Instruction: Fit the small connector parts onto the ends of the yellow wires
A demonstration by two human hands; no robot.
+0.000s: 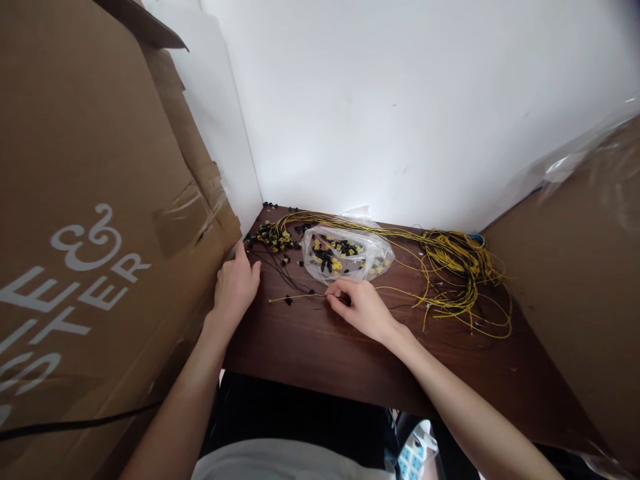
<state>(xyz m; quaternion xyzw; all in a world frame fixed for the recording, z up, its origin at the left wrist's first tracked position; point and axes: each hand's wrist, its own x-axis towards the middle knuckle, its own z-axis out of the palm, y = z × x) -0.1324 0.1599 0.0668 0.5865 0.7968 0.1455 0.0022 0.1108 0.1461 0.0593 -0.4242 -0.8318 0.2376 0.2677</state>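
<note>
At the left side of the brown table, my left hand (237,281) has its index finger stretched out and its thumb apart. It is beside thin black wires (280,270) and a pile of small black-and-yellow connectors (277,237); nothing shows in its grip. My right hand (364,308) pinches a thin yellow wire (300,296) over the table's middle. To the left, the wire's end lies by a small black piece (289,301). Just beyond my right hand, a clear plastic bag (383,248) holds more black and yellow connectors (330,261).
A tangled bundle of yellow wires (463,267) lies at the right of the table (310,353). Large cardboard boxes stand close on the left (115,167) and right (580,267). A white wall (400,113) rises behind the table.
</note>
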